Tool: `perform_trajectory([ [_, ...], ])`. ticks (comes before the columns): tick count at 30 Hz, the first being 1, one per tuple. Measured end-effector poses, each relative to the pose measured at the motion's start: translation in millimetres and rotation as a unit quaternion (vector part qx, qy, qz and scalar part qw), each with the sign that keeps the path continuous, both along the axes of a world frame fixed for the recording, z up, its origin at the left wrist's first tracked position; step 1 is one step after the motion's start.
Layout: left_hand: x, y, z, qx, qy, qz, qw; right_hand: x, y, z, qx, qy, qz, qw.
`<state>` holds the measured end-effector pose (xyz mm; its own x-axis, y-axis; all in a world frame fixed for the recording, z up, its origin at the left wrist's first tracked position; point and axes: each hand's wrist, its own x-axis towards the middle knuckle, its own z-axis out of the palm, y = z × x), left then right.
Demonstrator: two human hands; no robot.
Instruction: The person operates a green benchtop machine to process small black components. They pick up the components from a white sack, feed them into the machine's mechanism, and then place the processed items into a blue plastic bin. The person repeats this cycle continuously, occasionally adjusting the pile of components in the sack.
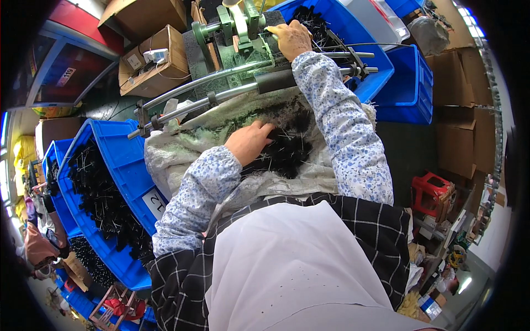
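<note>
My left hand rests on a heap of small black brushes with thin wire stems. Its fingers are bent and drawn together, and whatever may be in them is hidden. The heap lies on a stained whitish woven cloth across my lap. Farther off, my right hand reaches to a green machine, its fingers closed and yellow covers on some of them. I cannot make out what they grip. Metal rods with a dark sleeve run between the machine and my lap.
A blue bin of black brushes stands at left. Another blue bin with brushes is beyond my right forearm, next to a further blue crate. Cardboard boxes stand far left. A red plastic stool is at right.
</note>
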<state>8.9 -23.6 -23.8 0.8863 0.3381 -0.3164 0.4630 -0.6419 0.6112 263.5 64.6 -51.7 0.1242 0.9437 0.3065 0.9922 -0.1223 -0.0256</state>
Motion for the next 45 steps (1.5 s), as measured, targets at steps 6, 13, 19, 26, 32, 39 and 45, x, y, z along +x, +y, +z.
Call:
perform_trajectory([
  [6,-32.1,7.1,26.2,-0.013,-0.092,0.061,0.994,1.4,-15.1,15.3,-0.051,-0.041,-0.083,0.994],
  [13,-56.2,18.3,44.5,-0.077,-0.079,0.13,0.985,-3.6,-24.9,10.2,0.006,0.032,-0.078,0.996],
  [19,-59.3,16.7,44.4,-0.056,-0.119,0.126,0.983,-27.4,-10.1,-1.6,0.05,0.107,-0.04,0.992],
  [26,-53.5,17.5,47.2,-0.08,-0.081,0.138,0.984,-67.7,5.0,-1.8,0.042,0.069,-0.024,0.996],
  [32,-56.0,17.2,42.8,-0.058,-0.128,0.155,0.978,-65.3,-0.4,2.1,0.02,0.039,-0.046,0.998],
  [39,-63.3,22.5,52.7,-0.075,-0.146,0.218,0.962,-2.3,-15.2,-4.4,0.06,0.017,-0.048,0.997],
  [45,-51.4,32.7,58.5,-0.081,-0.236,0.242,0.937,63.9,0.3,-11.6,0.046,0.078,-0.035,0.995],
])
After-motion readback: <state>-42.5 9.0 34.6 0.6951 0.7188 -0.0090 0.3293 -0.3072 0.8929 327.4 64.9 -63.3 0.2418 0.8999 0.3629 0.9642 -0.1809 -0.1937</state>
